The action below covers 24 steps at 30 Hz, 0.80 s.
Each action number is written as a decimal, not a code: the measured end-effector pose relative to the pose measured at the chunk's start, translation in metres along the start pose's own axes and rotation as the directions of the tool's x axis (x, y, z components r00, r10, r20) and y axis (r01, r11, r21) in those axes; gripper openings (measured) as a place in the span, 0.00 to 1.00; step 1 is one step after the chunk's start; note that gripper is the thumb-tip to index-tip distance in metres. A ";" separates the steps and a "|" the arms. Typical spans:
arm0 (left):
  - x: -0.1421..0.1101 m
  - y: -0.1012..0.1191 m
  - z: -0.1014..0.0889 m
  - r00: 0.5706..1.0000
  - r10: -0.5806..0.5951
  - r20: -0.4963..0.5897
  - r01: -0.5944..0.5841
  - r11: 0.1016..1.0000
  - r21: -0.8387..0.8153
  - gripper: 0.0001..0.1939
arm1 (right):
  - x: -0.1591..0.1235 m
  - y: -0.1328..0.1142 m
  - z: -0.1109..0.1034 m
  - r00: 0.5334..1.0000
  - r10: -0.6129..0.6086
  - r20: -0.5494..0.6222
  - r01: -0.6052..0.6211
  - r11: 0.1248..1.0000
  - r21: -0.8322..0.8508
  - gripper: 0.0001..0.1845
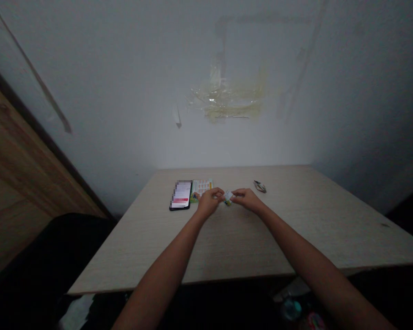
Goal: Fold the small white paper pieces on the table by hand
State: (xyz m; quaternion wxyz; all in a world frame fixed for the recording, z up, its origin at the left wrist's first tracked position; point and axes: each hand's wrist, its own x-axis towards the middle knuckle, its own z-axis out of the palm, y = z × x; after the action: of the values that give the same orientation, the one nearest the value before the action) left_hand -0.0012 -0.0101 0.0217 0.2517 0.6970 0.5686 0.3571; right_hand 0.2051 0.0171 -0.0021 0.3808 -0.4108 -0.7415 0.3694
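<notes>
A small white piece of paper (228, 196) with green and yellow printing is pinched between my two hands above the table. My left hand (209, 201) grips its left edge with fingertips and thumb. On the opposite edge, my right hand (247, 199) closes in a similar pinch. Partly behind my left hand lies a printed sheet (201, 185) with rows of small pictures and green edges. A phone (181, 196) with a lit screen rests flat beside that sheet, on its left. Beyond my right hand sits a small folded paper piece (260, 186).
The pale wooden table (151, 238) meets a grey wall (124, 91) with old yellowed tape (234, 103) on it. A wooden panel (28, 174) stands at the left. Below the table's front edge, a bottle (291, 309) shows dimly at the right.
</notes>
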 end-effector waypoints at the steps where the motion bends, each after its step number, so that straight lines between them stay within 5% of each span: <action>1: 0.000 0.000 0.000 1.000 0.000 -0.007 0.000 1.000 0.004 0.07 | -0.001 -0.002 0.000 1.000 -0.005 0.014 0.004 1.000 0.014 0.20; 9: 0.001 -0.002 0.000 1.000 0.004 -0.008 -0.004 1.000 0.000 0.07 | -0.002 -0.008 -0.002 0.998 -0.048 0.050 0.048 0.999 -0.007 0.19; 24: -0.003 0.008 -0.003 0.999 -0.051 -0.004 0.051 0.998 0.041 0.09 | -0.001 -0.008 0.001 0.997 -0.031 -0.067 0.025 0.995 -0.100 0.13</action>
State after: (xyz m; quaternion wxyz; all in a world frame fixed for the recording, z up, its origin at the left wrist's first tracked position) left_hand 0.0010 -0.0148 0.0285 0.2457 0.6867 0.5938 0.3397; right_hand 0.2017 0.0126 0.0045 0.3903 -0.4311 -0.7510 0.3127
